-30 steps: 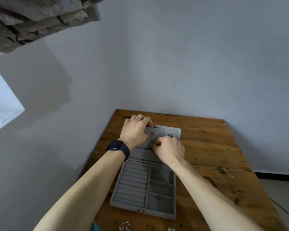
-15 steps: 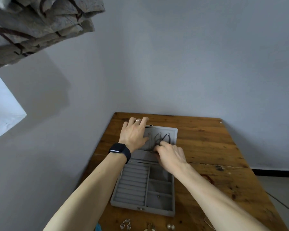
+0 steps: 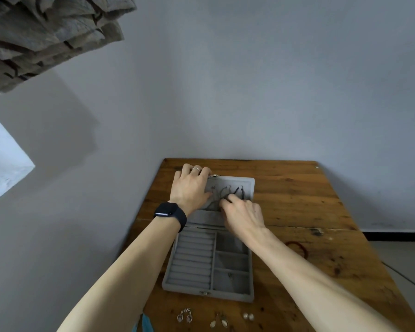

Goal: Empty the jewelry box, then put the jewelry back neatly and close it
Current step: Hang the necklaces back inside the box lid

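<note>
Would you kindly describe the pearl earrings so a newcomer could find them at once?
Start at the open grey jewelry box on the wooden table, then look along the table's near edge, where three pairs of earrings lie in a row. The pearl earrings are the rightmost pair: two small round white beads, unlike the dangling metal pairs beside them.

Worn wooden table [image 3: 309, 195] against grey wall [image 3: 249, 80]; crumpled grey fabric [image 3: 46, 37] hangs top left; tiled floor [image 3: 407, 259] at right.

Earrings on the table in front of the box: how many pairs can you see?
3 pairs, in a row at the near edge: silver drops left, leaf-shaped middle, pearl studs right. More may lie below the frame.
</note>
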### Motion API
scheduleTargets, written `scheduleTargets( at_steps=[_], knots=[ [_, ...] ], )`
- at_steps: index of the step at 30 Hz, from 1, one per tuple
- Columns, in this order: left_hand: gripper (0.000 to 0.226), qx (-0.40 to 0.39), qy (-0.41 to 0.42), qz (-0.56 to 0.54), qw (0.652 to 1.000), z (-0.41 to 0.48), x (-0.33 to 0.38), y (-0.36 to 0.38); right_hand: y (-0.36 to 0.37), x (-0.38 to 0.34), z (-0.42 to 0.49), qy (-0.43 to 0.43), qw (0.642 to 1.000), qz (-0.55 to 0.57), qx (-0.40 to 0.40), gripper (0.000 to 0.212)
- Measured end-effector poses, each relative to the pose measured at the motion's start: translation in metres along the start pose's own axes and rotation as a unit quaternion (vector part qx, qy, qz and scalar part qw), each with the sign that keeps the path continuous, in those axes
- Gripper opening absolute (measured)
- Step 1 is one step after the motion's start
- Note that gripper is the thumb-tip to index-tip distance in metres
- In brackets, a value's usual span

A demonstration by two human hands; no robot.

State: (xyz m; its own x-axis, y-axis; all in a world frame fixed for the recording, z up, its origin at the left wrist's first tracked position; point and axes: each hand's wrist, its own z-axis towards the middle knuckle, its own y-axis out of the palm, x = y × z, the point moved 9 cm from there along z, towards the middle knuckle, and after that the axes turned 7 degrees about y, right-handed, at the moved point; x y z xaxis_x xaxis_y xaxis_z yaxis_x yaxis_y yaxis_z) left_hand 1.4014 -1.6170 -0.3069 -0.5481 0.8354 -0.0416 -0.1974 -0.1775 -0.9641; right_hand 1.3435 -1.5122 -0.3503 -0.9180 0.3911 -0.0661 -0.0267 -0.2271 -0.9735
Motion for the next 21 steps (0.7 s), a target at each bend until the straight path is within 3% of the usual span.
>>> scheduleTargets(
  at_steps=[6, 11, 17, 21],
  knots=[
    [0.055, -0.003, -0.003, -0.004, 1.0, -0.001, 0.001, 0.003, -0.007, -0.008, -0.002, -0.025, 0.999, 0.021, 0.021, 0.041],
    [0.056, -0.006, -0.003, -0.004, 1.0, -0.001, -0.001, 0.004, 0.013, -0.024, -0.003, -0.063, 0.997, -0.015, -0.03, 0.036],
    [0.059, -0.009, 0.003, 0.005, 1.0, -0.002, -0.003, 0.004, 0.027, -0.005, -0.01, -0.014, 0.997, -0.044, -0.06, 0.041],
    [0.057, -0.008, 0.003, 0.008, 1.0, -0.001, -0.003, 0.004, 0.022, -0.002, -0.015, -0.024, 0.997, -0.037, -0.061, 0.035]
  ],
)
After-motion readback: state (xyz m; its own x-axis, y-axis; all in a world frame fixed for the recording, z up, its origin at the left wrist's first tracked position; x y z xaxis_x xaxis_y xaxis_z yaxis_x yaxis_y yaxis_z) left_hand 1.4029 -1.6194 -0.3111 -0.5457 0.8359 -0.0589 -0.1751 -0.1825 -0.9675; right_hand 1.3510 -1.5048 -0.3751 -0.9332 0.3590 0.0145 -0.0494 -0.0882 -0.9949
